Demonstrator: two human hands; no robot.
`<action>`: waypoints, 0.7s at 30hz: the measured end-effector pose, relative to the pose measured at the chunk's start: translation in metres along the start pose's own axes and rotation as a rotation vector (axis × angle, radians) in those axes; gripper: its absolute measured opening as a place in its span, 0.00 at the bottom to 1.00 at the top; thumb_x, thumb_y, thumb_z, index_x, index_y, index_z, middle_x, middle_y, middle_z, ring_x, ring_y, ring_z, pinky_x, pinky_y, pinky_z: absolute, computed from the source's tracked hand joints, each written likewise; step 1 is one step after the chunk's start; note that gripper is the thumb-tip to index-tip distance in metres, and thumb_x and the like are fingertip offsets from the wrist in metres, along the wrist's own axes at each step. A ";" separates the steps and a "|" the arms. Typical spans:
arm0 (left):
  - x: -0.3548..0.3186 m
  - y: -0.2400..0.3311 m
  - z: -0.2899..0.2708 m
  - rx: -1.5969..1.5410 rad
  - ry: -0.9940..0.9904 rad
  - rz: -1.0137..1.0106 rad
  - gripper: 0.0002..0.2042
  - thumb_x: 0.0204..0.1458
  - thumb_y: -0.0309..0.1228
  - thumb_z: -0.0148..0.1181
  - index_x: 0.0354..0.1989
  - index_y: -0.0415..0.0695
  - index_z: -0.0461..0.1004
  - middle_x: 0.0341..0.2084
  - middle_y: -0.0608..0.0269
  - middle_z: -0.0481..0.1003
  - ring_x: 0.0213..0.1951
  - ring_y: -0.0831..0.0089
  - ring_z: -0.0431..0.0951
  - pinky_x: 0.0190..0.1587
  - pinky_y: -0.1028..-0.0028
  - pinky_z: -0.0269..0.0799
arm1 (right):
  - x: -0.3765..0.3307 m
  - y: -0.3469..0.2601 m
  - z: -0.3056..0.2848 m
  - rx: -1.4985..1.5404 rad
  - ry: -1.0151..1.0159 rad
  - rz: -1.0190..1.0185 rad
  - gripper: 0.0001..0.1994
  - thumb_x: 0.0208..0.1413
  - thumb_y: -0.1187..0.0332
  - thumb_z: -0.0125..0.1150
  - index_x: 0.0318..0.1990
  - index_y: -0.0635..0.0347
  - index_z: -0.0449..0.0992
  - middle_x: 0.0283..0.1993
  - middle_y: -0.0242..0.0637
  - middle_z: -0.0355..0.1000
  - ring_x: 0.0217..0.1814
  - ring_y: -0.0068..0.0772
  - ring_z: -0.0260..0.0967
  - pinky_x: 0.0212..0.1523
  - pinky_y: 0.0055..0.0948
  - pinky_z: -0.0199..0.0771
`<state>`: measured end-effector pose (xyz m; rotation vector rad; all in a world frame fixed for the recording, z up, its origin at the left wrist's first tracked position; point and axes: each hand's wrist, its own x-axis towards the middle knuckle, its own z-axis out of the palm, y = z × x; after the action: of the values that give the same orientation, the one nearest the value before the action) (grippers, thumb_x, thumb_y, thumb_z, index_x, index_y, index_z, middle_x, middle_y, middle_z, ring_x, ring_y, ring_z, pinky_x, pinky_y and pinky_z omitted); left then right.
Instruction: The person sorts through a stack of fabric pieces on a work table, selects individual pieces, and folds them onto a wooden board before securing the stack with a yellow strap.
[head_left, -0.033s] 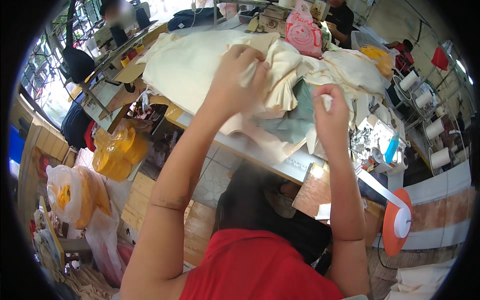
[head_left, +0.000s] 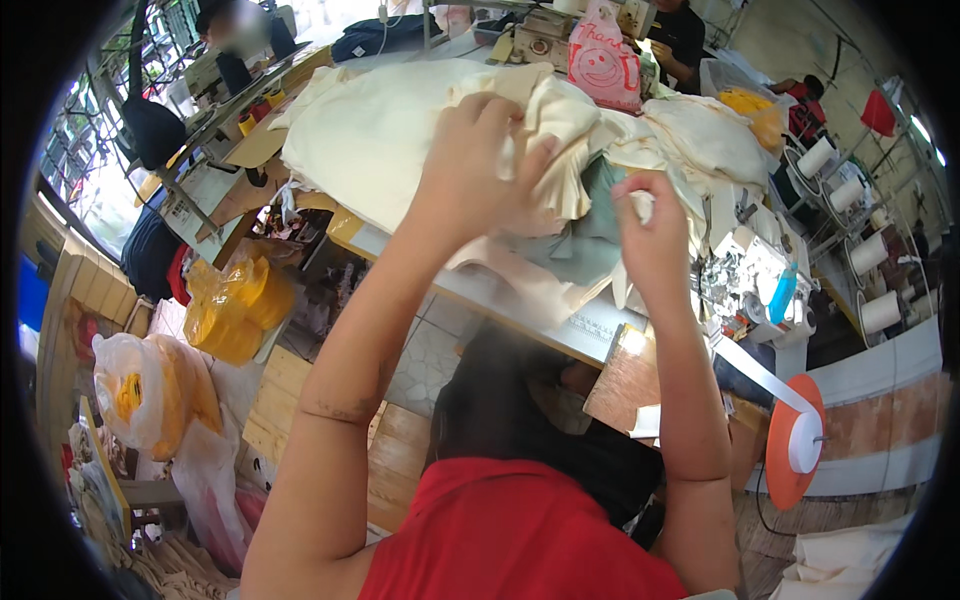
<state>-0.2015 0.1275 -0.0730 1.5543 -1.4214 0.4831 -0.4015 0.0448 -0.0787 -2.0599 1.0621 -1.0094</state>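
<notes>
A large heap of cream fabric (head_left: 375, 130) covers the table in front of me. My left hand (head_left: 475, 165) is over the heap's folded near part, thumb and fingers apart, its fingertips close to or touching the cloth. To the right, my right hand (head_left: 655, 225) is closed on a cream fabric piece (head_left: 641, 208); a bit of it shows inside the curled fingers. Between the hands lies a grey-green cloth (head_left: 600, 205), and a pale peach piece (head_left: 515, 270) hangs at the table's near edge. A sewing machine (head_left: 750, 275) stands right of my right hand.
A white tape runs from the machine to an orange reel (head_left: 797, 430). Thread cones (head_left: 870, 260) stand at the far right. A pink-and-white plastic bag (head_left: 605, 65) sits behind the fabric. Yellow rolls in bags (head_left: 235, 310) are at the left. Other people are at work farther back.
My left hand has loosened from a bunch of cream cloth, its thumb and fingers spreading apart. The right hand has shifted slightly left, still closed on its fabric piece.
</notes>
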 end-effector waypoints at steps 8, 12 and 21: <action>0.000 0.006 0.011 0.273 -0.170 -0.020 0.49 0.39 0.54 0.73 0.63 0.30 0.60 0.62 0.32 0.64 0.62 0.39 0.65 0.63 0.53 0.62 | -0.001 0.026 0.017 -0.118 -0.008 -0.124 0.20 0.55 0.63 0.66 0.51 0.64 0.71 0.45 0.52 0.75 0.35 0.46 0.73 0.44 0.39 0.75; 0.021 -0.006 -0.015 0.006 -0.447 -0.138 0.45 0.48 0.52 0.69 0.65 0.29 0.60 0.65 0.34 0.62 0.67 0.40 0.61 0.68 0.55 0.58 | -0.001 0.027 0.013 -0.152 -0.045 -0.077 0.21 0.56 0.61 0.66 0.51 0.64 0.71 0.46 0.52 0.75 0.39 0.49 0.75 0.46 0.43 0.74; 0.003 -0.009 -0.006 0.049 -0.278 0.002 0.35 0.50 0.40 0.64 0.64 0.33 0.63 0.65 0.37 0.60 0.63 0.42 0.66 0.64 0.57 0.65 | -0.017 0.010 0.029 -0.479 -0.013 -0.470 0.20 0.54 0.57 0.68 0.50 0.58 0.73 0.41 0.48 0.69 0.41 0.52 0.74 0.40 0.44 0.77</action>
<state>-0.1911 0.1297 -0.0706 1.7101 -1.6306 0.3131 -0.3884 0.0591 -0.1079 -2.7941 0.8896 -1.0251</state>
